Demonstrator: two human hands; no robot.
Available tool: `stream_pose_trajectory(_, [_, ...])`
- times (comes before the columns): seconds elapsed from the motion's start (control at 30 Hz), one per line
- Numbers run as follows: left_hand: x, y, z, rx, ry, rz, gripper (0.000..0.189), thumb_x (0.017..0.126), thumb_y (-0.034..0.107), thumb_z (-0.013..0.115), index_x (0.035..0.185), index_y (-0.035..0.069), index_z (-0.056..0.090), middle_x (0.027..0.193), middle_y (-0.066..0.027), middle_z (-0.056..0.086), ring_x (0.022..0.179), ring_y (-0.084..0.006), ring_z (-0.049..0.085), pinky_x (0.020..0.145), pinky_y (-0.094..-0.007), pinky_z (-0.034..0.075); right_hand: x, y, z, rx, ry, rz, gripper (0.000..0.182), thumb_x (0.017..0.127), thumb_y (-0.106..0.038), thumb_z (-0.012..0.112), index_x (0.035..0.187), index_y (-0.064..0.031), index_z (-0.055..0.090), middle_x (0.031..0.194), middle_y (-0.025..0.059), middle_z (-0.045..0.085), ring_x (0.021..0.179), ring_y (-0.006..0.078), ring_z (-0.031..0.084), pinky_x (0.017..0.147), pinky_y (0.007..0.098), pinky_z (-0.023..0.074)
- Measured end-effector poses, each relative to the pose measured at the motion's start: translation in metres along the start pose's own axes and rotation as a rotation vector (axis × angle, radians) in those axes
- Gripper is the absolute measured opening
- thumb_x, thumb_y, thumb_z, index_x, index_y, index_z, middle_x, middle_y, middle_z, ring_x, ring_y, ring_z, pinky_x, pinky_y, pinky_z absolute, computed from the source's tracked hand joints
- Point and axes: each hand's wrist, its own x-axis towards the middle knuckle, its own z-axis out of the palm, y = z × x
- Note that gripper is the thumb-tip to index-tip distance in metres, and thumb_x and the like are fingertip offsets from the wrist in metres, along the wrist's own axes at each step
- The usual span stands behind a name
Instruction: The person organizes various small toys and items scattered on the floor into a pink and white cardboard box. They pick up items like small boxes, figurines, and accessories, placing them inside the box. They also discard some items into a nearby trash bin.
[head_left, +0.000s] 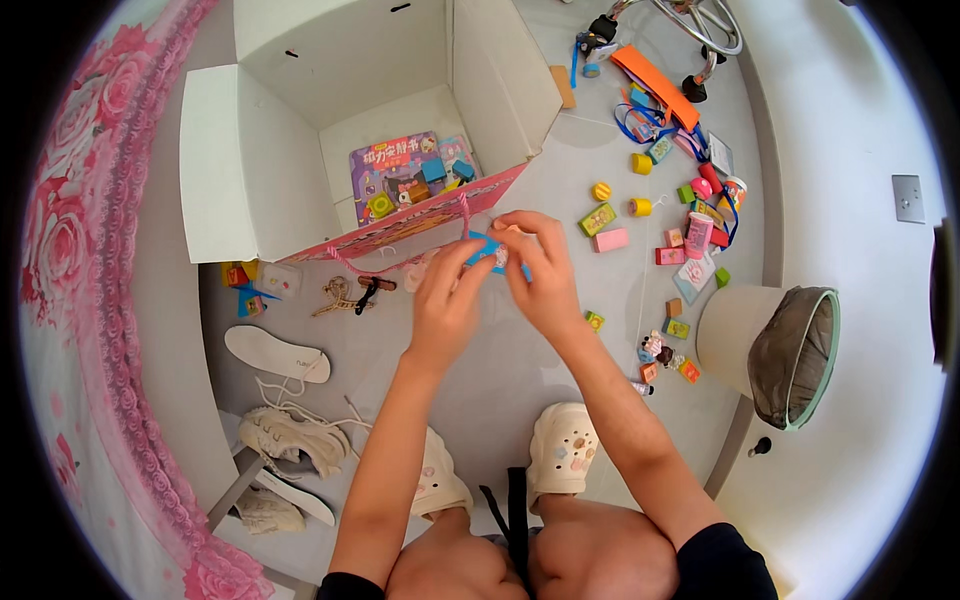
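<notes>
Between my hands is a small flat blue item (478, 253) with a printed picture, perhaps a card or packet; my fingers cover much of it. My left hand (446, 300) pinches its left side, while my right hand (544, 277) grips the right side and top. Just beyond them stands a large open white cardboard box (289, 139) with a pink printed side and pink rope handles (465, 214). Inside it lie a purple picture book (367, 176), a blue block (433, 170), a yellow-green block (381, 205) and other small pieces.
Toy blocks (598, 220) and an orange paper bag (656, 84) lie scattered on the floor to the right, near a lined waste bin (739, 337). On the left are hair clips (339, 296), an insole (276, 354) and sneakers (296, 442). A wheeled chair base (701, 45) stands at the back.
</notes>
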Motion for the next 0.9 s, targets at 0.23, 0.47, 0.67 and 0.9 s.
stream_pose_trajectory(0.23, [-0.004, -0.031, 0.075, 0.001, -0.278, -0.272, 0.037, 0.076, -0.005, 0.05, 0.112, 0.002, 0.049, 0.117, -0.0098, 0.05, 0.109, -0.0303, 0.049, 0.084, -0.0376, 0.047, -0.03, 0.083, 0.005, -0.098, -0.081, 0.427, 0.033, 0.072, 0.007, 0.054, 0.103, -0.0036, 0.058, 0.11, 0.0111, 0.052, 0.095, 0.0284, 0.052, 0.077, 0.0349, 0.0469])
stream_pose_trajectory(0.47, [0.01, -0.043, 0.106, 0.11, -0.446, -0.347, 0.034, 0.075, -0.002, 0.053, 0.108, 0.002, 0.05, 0.114, -0.0109, 0.05, 0.116, -0.0297, 0.042, 0.09, -0.0373, 0.044, -0.036, 0.1, 0.029, -0.274, -0.12, 0.359, 0.032, 0.072, 0.006, 0.054, 0.102, -0.0029, 0.059, 0.108, 0.0117, 0.053, 0.098, 0.0289, 0.051, 0.078, 0.0368, 0.0465])
stream_pose_trajectory(0.67, [-0.004, -0.052, 0.107, 0.271, -0.398, -0.261, 0.03, 0.074, -0.001, 0.055, 0.104, 0.004, 0.053, 0.11, -0.0106, 0.051, 0.109, -0.0316, 0.044, 0.087, -0.0389, 0.043, -0.037, 0.103, 0.032, -0.175, -0.092, 0.484, 0.023, 0.073, 0.004, 0.055, 0.095, -0.0009, 0.06, 0.099, 0.014, 0.053, 0.084, 0.0329, 0.056, 0.071, 0.0389, 0.0478])
stream_pose_trajectory(0.9, [-0.01, -0.035, 0.087, 0.085, -0.274, -0.326, 0.025, 0.077, 0.0, 0.058, 0.102, 0.003, 0.053, 0.107, -0.0113, 0.051, 0.1, -0.0319, 0.048, 0.082, -0.039, 0.042, -0.037, 0.087, 0.023, -0.046, -0.069, 0.442, 0.02, 0.074, 0.004, 0.056, 0.093, -0.0004, 0.059, 0.092, 0.014, 0.056, 0.076, 0.0306, 0.057, 0.067, 0.0366, 0.0484])
